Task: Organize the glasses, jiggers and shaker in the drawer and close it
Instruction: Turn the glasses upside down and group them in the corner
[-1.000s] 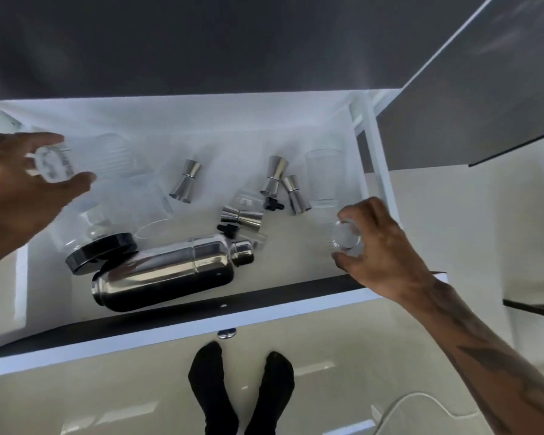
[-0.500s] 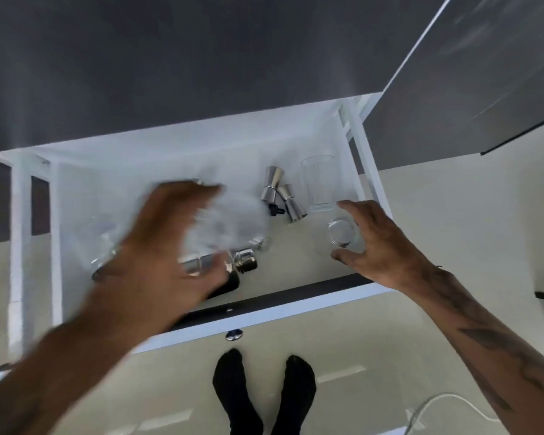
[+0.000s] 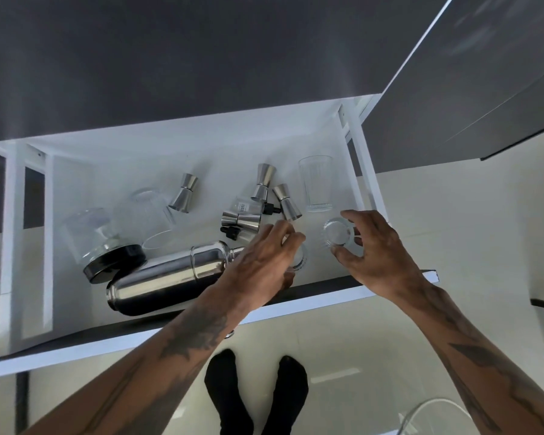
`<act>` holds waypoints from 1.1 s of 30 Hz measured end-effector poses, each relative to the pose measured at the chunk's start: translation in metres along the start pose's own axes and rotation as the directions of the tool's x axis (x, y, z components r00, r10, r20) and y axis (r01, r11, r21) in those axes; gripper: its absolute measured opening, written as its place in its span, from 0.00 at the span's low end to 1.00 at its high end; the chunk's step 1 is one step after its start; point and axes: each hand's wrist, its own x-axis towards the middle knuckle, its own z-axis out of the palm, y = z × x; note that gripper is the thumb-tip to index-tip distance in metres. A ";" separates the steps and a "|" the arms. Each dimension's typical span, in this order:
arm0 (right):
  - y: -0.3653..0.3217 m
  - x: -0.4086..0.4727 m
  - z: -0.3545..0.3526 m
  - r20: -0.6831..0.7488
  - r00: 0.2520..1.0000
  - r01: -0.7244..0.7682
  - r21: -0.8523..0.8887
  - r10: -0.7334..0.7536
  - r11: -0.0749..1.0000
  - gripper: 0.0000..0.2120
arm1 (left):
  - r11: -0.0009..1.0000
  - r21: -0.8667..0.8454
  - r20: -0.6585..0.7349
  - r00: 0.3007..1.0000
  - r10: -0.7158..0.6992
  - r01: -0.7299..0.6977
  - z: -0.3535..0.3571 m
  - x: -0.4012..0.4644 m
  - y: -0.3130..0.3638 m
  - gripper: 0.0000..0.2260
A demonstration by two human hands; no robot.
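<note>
The white drawer [image 3: 182,146] stands pulled out below me. My left hand [image 3: 264,262] is closed on a small clear glass [image 3: 299,259] near the drawer's front, beside the steel shaker [image 3: 170,277] that lies on its side. My right hand [image 3: 377,249] grips a ribbed clear glass [image 3: 336,232] standing at the front right. A tall ribbed glass [image 3: 316,183] stands behind it in the right corner. Several steel jiggers lie mid-drawer: one [image 3: 184,193] apart, two [image 3: 263,182] [image 3: 286,202] close together, one [image 3: 241,219] on its side.
Clear glasses [image 3: 148,211] and a jar with a black lid [image 3: 113,262] lie at the drawer's left. Small black-capped dropper bottles [image 3: 252,207] sit among the jiggers. A dark countertop [image 3: 201,58] overhangs the back. My black-socked feet [image 3: 255,394] stand on pale floor.
My left hand has swung from the drawer's far left across to the front right, carrying a small glass down beside the shaker's cap. My right hand stays on its ribbed glass.
</note>
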 end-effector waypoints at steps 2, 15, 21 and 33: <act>-0.006 -0.001 -0.003 0.000 1.000 -0.013 0.010 0.013 1.000 0.28 | 1.000 0.016 0.012 1.000 0.006 -0.006 0.005 0.003 -0.001 0.27; -0.038 0.125 0.033 0.019 0.899 -0.436 -0.044 0.437 0.899 0.34 | 0.993 -0.089 -0.039 0.997 0.068 -0.071 -0.004 -0.011 -0.020 0.32; -0.016 0.123 0.039 -0.073 0.912 -0.411 -0.153 0.404 0.899 0.40 | 0.950 -0.015 -0.366 0.883 -0.295 0.311 -0.049 -0.042 -0.111 0.21; -0.075 0.066 -0.034 -0.233 0.970 0.017 -0.232 -0.073 0.973 0.28 | 0.497 -0.054 0.059 0.499 -0.864 0.866 -0.058 -0.021 -0.181 0.30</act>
